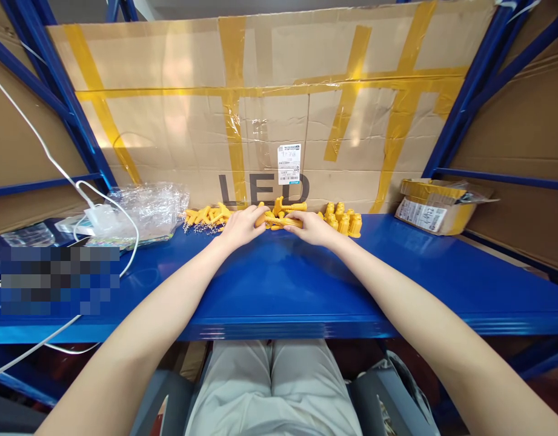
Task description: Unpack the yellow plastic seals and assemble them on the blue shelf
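At the back of the blue shelf, my left hand (245, 226) has its thumb and fingers closed around a small yellow plastic piece (261, 217). My right hand (314, 228) pinches a longer yellow plastic piece (291, 223) just across from it; whether the two pieces touch I cannot tell. Behind my hands lie loose yellow parts, among them a T-shaped one (285, 206). A heap of yellow pieces with thin silvery chains (206, 215) spreads to the left of my left hand. Right of my right hand, several stubby yellow pieces (345, 220) stand upright in a cluster.
A large taped cardboard box (179, 133) walls off the back. On the left are crumpled clear plastic bags (146, 209), a white cable (136, 242) and a blurred dark patch. A small open carton (435, 209) sits at the right. Blue rack posts flank both sides.
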Action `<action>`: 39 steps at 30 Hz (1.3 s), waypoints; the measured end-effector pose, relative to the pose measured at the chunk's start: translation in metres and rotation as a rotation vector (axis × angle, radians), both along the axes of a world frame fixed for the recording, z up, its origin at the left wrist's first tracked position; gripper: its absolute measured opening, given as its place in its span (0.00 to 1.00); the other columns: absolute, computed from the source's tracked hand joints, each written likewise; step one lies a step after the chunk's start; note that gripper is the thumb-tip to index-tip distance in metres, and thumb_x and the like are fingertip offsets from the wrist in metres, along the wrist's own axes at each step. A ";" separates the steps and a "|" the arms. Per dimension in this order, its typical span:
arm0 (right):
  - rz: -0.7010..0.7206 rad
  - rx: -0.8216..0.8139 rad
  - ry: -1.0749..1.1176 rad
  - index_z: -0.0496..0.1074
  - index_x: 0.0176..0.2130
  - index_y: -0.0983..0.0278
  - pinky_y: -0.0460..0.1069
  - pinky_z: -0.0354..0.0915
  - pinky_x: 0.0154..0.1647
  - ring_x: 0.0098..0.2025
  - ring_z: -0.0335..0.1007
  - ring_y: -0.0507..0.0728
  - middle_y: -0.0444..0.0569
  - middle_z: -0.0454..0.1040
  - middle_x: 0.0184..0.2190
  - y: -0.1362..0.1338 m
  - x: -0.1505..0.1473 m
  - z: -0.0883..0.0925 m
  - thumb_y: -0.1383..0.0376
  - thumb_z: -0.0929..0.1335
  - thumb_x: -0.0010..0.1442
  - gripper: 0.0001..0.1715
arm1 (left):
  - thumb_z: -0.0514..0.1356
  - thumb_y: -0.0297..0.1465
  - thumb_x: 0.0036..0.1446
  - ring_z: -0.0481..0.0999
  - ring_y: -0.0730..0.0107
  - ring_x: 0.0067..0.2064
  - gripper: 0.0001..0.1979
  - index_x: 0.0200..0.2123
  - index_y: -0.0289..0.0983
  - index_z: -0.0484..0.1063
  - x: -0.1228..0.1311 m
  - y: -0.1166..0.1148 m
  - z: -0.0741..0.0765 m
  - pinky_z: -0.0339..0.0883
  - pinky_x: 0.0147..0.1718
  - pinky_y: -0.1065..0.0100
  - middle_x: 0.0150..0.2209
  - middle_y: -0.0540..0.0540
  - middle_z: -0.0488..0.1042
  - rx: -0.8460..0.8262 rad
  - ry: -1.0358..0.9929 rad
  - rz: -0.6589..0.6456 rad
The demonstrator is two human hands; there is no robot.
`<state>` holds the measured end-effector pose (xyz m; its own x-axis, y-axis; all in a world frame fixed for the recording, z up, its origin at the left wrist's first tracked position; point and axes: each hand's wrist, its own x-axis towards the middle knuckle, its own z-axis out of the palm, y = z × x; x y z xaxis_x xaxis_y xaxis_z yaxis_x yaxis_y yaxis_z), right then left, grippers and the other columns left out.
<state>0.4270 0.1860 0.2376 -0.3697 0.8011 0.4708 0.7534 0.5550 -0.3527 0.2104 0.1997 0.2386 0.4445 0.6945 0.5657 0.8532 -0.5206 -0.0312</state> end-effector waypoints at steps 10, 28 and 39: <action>-0.096 0.236 -0.242 0.66 0.48 0.65 0.54 0.56 0.48 0.51 0.69 0.64 0.57 0.75 0.48 -0.009 0.000 0.004 0.70 0.63 0.62 0.14 | 0.56 0.36 0.55 0.78 0.59 0.45 0.20 0.51 0.41 0.71 0.008 -0.003 0.001 0.69 0.42 0.64 0.44 0.46 0.79 -0.001 -0.079 0.038; -0.137 0.200 -0.274 0.68 0.42 0.64 0.51 0.53 0.40 0.45 0.70 0.62 0.55 0.77 0.42 -0.002 0.009 0.003 0.63 0.64 0.63 0.09 | 0.52 0.36 0.59 0.78 0.56 0.45 0.20 0.53 0.44 0.71 -0.011 0.006 0.006 0.68 0.43 0.60 0.42 0.45 0.79 -0.062 -0.019 0.237; -0.128 0.175 -0.257 0.69 0.43 0.65 0.51 0.53 0.40 0.43 0.72 0.61 0.53 0.78 0.41 0.000 0.010 0.002 0.62 0.65 0.63 0.10 | 0.48 0.27 0.59 0.75 0.56 0.51 0.24 0.58 0.40 0.68 -0.057 0.029 0.005 0.66 0.50 0.59 0.49 0.42 0.76 -0.062 -0.246 0.538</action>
<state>0.4365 0.1864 0.2395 -0.3960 0.7637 0.5098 0.8727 0.4857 -0.0496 0.1532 0.2290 0.2436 -0.1178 0.8212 0.5584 0.9761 -0.0077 0.2172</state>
